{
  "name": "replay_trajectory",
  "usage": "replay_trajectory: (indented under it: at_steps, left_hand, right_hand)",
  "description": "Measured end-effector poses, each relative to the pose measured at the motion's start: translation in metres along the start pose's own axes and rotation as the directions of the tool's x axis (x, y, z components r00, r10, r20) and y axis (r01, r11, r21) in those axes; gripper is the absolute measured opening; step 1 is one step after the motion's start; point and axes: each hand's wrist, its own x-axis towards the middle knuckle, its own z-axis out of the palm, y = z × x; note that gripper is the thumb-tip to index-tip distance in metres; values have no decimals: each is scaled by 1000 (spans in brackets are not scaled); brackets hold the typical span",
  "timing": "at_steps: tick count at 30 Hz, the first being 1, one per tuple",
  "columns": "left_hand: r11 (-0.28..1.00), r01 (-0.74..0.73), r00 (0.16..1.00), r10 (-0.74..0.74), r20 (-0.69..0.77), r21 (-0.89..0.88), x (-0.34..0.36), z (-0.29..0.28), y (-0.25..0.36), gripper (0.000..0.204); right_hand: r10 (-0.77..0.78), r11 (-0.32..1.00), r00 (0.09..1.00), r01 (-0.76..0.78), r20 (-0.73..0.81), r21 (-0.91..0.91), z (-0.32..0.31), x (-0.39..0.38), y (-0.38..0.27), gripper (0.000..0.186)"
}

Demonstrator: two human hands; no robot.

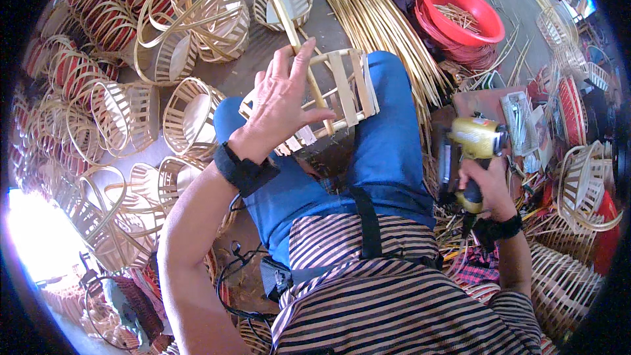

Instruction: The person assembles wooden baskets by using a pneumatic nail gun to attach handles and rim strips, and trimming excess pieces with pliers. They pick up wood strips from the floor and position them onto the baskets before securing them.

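Observation:
A small slatted basket point(345, 89) of pale strips rests tilted across my knees. My left hand point(273, 102) is over its left side, thumb stretched to the right and fingers pointing up. Under the index finger runs a long pale bamboo strip point(282, 10), held against the basket and reaching past the top edge of the view. The palm hides part of the basket. Off to the right, away from the basket, my right hand point(486, 181) is wrapped round the grip of a yellow and black staple gun point(476, 138).
Finished-looking baskets point(190, 115) with hooped handles crowd the left side. Beyond my knees lie a bundle of long thin sticks point(365, 20) and another basket point(286, 3). A red basin point(463, 13) with short sticks stands far right, near a tray of small pieces point(519, 121).

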Motion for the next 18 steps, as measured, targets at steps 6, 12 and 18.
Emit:
replay_trajectory:
  at_steps: [6, 12, 18]
  left_hand:
    - [1000, 8, 1000, -8, -26, -5, 0, 2, 5, 97]
    - [1000, -20, 997, 19, -80, -8, 4, 10, 9, 95]
    - [1000, -29, 993, 28, -119, -3, 5, 12, 12, 94]
  right_hand:
    - [-578, 693, 758, 652, 303, -309, 72, -1, -27, 25]
    - [-621, 645, 700, 712, 352, -279, 93, 7, -29, 22]
    - [-519, 706, 763, 637, 385, -309, 92, 7, -30, 21]
